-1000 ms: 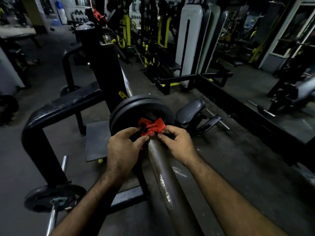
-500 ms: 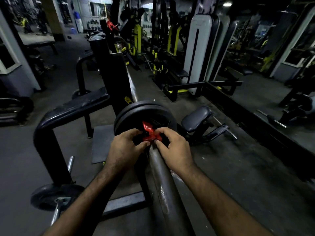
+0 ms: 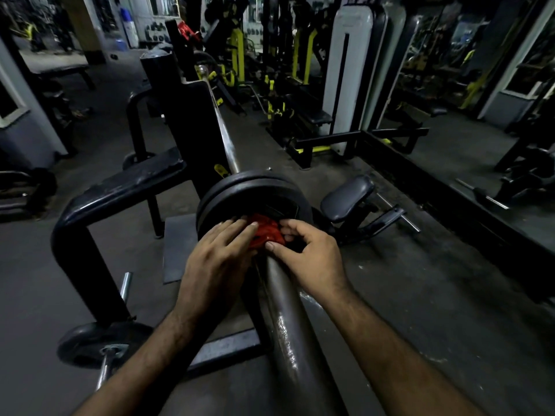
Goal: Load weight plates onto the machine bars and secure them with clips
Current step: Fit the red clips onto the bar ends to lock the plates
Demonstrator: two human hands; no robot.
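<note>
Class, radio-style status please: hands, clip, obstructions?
Left hand and right hand both on red plastic clip. Clip against black round weight plates on grey steel bar. Nothing obstructing.

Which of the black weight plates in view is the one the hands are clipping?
The outer plate of the pair on the bar, with the red clip against it. The smaller plate sits untouched near the floor at lower left.

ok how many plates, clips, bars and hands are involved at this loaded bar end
weight plates: 2
red clip: 1
bar: 1
hands: 2, left hand and right hand
total: 6
</note>
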